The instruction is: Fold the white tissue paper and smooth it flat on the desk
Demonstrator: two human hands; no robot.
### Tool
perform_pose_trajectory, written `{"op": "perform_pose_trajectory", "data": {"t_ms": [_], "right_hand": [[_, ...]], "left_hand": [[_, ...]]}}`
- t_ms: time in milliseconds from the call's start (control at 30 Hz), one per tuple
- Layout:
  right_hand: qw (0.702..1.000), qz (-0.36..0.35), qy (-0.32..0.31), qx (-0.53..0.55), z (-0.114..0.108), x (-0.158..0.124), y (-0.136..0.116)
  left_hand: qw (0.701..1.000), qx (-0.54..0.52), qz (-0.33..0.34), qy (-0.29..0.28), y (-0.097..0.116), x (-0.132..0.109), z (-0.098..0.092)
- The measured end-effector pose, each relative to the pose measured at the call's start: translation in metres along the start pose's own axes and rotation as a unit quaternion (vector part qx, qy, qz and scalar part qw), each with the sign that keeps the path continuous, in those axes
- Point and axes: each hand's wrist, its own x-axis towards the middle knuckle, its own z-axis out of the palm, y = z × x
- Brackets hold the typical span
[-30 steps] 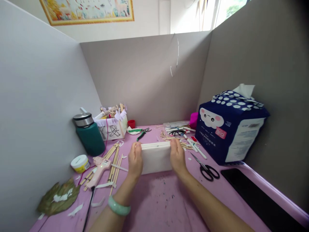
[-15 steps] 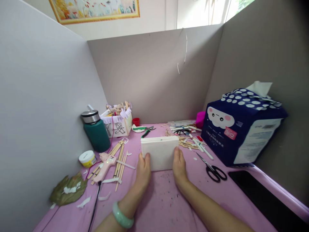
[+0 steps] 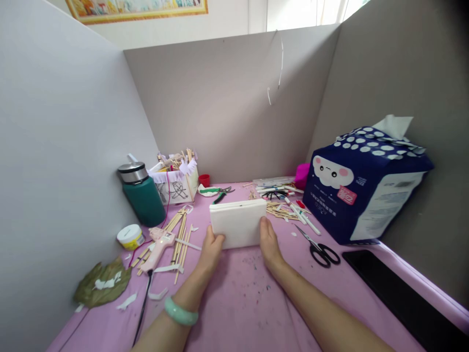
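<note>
Count on the one pink table (image 3: pixel 249 303):

- One white block (image 3: pixel 238 222), with two hands clasping its near corners: left hand (image 3: pixel 211 248), right hand (image 3: pixel 269 242).
- One green bangle (image 3: pixel 181 313).
- One teal flask (image 3: pixel 142 195), one pink glue gun (image 3: pixel 158 246), one small tub (image 3: pixel 129 236), one dried leaf (image 3: pixel 102 286).
- Two cutting tools: one pair of black-handled scissors (image 3: pixel 318 249), one pair of green-handled shears (image 3: pixel 218 193).
- One red cup (image 3: pixel 204 180), one stick box (image 3: pixel 178 185), one tissue pack (image 3: pixel 362 186), one black slab (image 3: pixel 403 298).
- Loose wooden sticks (image 3: pixel 179 234): too many to count.

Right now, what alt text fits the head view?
The left hand and right hand hold a white block between them on a pink table. A pink glue gun lies left of it; black scissors and a blue tissue pack sit right.
</note>
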Motion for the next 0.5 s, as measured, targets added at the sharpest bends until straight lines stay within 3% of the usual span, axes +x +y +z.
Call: {"op": "perform_pose_trajectory", "data": {"t_ms": [133, 267, 433, 500], "right_hand": [[0.991, -0.052, -0.093, -0.081, -0.03, 0.015, -0.009], [0.966, -0.104, -0.202, -0.12, -0.058, 0.025, -0.014], [0.962, -0.137, -0.182, -0.151, -0.054, 0.025, -0.013], [0.96, -0.133, -0.179, -0.169, -0.048, 0.024, -0.009]], "left_hand": [[0.991, 0.122, 0.04, -0.041, 0.005, 0.004, -0.014], [0.955, 0.266, 0.075, -0.111, 0.014, 0.006, -0.031], [0.948, 0.276, 0.14, -0.074, 0.018, 0.006, -0.031], [0.944, 0.291, 0.132, -0.078, 0.018, 0.006, -0.028]]}}
